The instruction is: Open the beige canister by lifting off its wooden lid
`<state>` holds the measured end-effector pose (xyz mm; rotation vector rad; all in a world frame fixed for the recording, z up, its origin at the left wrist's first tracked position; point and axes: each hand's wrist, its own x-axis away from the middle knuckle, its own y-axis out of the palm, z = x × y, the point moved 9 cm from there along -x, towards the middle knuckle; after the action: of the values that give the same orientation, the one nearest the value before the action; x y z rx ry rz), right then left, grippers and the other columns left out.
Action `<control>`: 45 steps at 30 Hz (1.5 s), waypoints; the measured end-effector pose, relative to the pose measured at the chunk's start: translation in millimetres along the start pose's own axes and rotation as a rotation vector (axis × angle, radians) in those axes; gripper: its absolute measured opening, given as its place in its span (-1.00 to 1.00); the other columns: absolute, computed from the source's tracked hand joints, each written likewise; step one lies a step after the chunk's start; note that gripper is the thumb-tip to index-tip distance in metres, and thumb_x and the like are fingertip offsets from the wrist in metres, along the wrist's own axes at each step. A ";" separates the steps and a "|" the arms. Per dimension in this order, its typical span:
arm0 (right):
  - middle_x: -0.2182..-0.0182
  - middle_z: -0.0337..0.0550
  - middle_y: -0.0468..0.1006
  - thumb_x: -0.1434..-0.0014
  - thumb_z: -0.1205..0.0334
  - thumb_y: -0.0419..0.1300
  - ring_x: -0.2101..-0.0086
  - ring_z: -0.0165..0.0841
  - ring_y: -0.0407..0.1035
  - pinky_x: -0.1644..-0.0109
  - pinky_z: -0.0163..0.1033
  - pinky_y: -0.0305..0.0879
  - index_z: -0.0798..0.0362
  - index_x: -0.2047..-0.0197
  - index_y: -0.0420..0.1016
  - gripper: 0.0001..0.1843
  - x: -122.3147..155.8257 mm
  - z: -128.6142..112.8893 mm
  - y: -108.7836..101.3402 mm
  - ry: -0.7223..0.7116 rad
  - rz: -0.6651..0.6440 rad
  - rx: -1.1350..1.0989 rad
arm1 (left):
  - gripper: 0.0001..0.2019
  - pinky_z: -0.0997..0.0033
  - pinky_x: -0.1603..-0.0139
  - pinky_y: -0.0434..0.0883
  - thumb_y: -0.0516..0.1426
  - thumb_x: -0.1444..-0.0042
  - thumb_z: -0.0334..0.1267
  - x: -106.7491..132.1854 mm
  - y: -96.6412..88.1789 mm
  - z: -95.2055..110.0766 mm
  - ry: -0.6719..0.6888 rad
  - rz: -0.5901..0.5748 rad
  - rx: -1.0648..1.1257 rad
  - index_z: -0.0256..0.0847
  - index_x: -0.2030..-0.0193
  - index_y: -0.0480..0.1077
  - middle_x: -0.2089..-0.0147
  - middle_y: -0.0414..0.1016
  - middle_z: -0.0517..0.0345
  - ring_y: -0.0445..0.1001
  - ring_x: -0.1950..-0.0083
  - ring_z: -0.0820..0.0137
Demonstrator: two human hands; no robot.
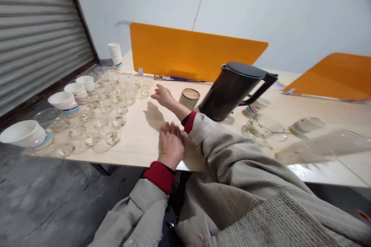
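My left hand (171, 144) lies palm down at the table's front edge, its fingers stretched out and nothing in them. Reaching across to the left, my right hand (162, 95) hovers above the table with its fingers apart and no object visible in them. Just beyond its fingertips stands a clear cup (145, 90), at the end of rows of clear cups (104, 110) with dark bits, like leaves, at the bottom. A canister with a wooden lid (190, 95) stands behind my right wrist. Beside it is a black electric kettle (232, 92), lid shut.
White paper cups (75, 92) line the left side, and a paper cup stack (115, 54) stands at the back. An orange divider (194, 52) borders the far side. Right of the kettle are a glass teapot (262, 126), paper cups (307, 124) and a clear plastic sleeve (327, 146).
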<state>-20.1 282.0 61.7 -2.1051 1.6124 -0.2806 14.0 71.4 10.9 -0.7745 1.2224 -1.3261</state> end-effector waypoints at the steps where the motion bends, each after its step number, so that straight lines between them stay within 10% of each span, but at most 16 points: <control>1: -0.44 0.31 0.49 -0.34 0.27 0.40 -0.31 -0.05 0.55 -0.37 0.05 0.54 0.11 -0.61 0.22 -0.13 15.5 -5.3 -5.9 -0.024 -0.018 -0.006 | -0.47 -0.26 -0.65 0.27 -0.02 -0.55 -0.22 -0.5 -2.2 0.1 0.002 0.000 -0.001 -0.36 -0.51 0.45 -0.62 0.35 -0.31 0.26 -0.68 -0.16; 10: -0.29 0.01 0.69 -0.37 0.08 0.41 -0.23 -0.09 0.63 -0.27 0.12 0.68 -0.10 -0.44 0.50 -0.39 219.8 2.5 -106.7 -0.193 0.029 -0.015 | -0.42 -0.39 -0.68 0.14 -0.12 -0.58 -0.17 -6.3 -0.9 -2.1 0.042 -0.012 -0.030 -0.45 -0.55 0.34 -0.67 0.25 -0.37 0.15 -0.71 -0.26; 18: 0.05 -0.01 0.80 -0.43 0.06 0.23 0.11 -0.16 0.71 -0.05 0.03 0.71 0.00 -0.10 0.68 -0.68 378.2 44.0 -317.4 -0.092 0.815 0.536 | -0.43 -0.42 -0.60 0.23 -0.15 -0.54 -0.17 -11.0 -8.3 -0.6 0.077 0.020 -0.062 -0.38 -0.49 0.37 -0.61 0.34 -0.39 0.22 -0.66 -0.24; 22: -0.02 0.06 0.77 -0.42 0.13 0.24 -0.01 -0.07 0.64 -0.18 0.09 0.59 0.00 -0.10 0.72 -0.70 417.3 65.4 -386.5 0.123 0.897 0.948 | -0.45 -0.39 -0.57 0.24 -0.18 -0.55 -0.19 -10.8 -14.6 5.8 0.093 0.010 -0.104 -0.41 -0.44 0.37 -0.59 0.33 -0.43 0.22 -0.63 -0.24; 31: 0.22 0.11 0.79 -0.40 0.27 0.21 0.10 -0.03 0.60 -0.16 0.16 0.47 0.04 0.14 0.81 -0.72 412.3 115.1 -397.6 0.323 0.701 1.105 | -0.51 -0.30 -0.52 0.31 -0.16 -0.55 -0.19 -12.8 -18.8 9.0 0.104 0.015 -0.154 -0.32 -0.36 0.40 -0.51 0.41 -0.36 0.29 -0.57 -0.18; 45: 0.17 0.00 0.82 -0.35 0.29 0.24 0.09 -0.03 0.59 -0.11 0.11 0.50 -0.02 0.19 0.76 -0.78 435.6 72.2 -405.8 0.229 0.931 1.070 | -0.44 -0.35 -0.57 0.24 -0.19 -0.55 -0.16 -11.7 -15.4 5.8 0.095 0.018 -0.107 -0.39 -0.42 0.39 -0.55 0.38 -0.42 0.24 -0.62 -0.22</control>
<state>483.2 -34.0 142.2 -0.4782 1.7730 -0.8223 17.0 79.0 29.4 -0.7812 1.3818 -1.3044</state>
